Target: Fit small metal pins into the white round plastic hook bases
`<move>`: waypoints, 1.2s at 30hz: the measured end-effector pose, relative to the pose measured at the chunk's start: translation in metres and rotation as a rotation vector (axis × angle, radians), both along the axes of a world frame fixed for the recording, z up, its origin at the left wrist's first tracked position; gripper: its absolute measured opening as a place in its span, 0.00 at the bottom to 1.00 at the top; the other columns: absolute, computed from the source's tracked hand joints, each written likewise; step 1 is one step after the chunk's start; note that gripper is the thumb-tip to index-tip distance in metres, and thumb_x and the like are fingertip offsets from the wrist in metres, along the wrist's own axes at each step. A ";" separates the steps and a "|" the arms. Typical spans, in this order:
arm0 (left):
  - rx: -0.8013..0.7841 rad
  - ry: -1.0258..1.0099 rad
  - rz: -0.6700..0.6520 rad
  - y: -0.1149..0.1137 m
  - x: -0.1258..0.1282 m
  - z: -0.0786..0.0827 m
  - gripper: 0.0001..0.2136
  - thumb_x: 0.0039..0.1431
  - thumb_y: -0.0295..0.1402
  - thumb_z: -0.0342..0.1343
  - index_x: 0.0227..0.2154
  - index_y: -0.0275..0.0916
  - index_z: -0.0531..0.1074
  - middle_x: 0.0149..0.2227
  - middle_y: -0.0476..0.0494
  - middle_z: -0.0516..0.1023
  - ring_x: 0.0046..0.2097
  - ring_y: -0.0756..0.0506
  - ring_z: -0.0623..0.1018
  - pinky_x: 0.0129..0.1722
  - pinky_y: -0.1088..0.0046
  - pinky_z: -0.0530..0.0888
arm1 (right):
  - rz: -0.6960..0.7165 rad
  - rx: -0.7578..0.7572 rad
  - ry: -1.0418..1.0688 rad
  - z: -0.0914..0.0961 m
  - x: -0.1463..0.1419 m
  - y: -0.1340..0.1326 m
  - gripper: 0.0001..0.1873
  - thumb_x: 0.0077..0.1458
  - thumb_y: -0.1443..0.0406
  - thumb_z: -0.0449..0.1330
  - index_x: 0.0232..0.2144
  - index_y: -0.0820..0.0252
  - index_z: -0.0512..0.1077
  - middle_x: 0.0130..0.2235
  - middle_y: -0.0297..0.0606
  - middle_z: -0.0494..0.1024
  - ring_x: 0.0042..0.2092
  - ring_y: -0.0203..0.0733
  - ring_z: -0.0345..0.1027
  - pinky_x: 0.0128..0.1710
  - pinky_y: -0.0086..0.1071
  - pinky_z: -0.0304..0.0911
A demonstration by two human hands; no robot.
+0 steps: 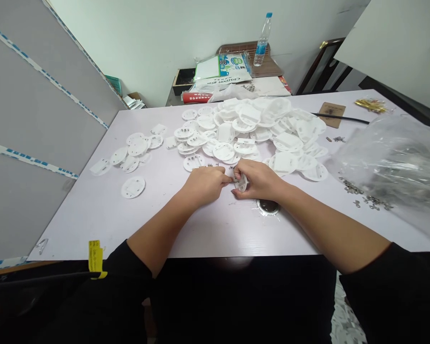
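Head view: my right hand [258, 179] pinches a small, round white plastic disc [241, 183] between thumb and fingers, tilted up off the pale lilac tabletop [200, 234], near the middle of my working space. My left hand [207, 184] comes in from the other side, its fingers curled and the index finger reaching to the disc's edge; whether those fingertips grip some tiny part, I cannot tell, as they are too small and partly hidden.

To work well here, I judge that the right-hand pinch should stay on the rim, firm enough to stop the disc turning yet not so hard that the thin plastic bends. My left fingertip would do best meeting it squarely, pushing in small, even amounts, with my wrists low for steadiness. A skewed push could make the disc slip.

Just beyond my knuckles lie tiny dark metal pieces [215, 165], easily knocked by a careless finger, and behind them a broad heap of white plastic discs [251, 117]. Just below my right hand sits a dark brown circle with a pale rim [268, 206]; I would avoid pressing my forearm against it.
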State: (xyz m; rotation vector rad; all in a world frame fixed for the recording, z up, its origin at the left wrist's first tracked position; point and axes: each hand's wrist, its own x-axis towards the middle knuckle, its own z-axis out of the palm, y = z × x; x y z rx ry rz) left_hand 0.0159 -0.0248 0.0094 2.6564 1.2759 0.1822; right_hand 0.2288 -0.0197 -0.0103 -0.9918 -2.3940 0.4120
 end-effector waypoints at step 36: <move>-0.101 -0.979 -0.200 0.014 -0.014 -0.002 0.10 0.52 0.37 0.69 0.34 0.37 0.81 0.28 0.45 0.75 0.26 0.54 0.68 0.27 0.75 0.66 | 0.117 -0.984 0.920 0.007 -0.012 -0.006 0.26 0.57 0.43 0.62 0.40 0.59 0.72 0.35 0.38 0.75 0.32 0.37 0.68 0.34 0.32 0.62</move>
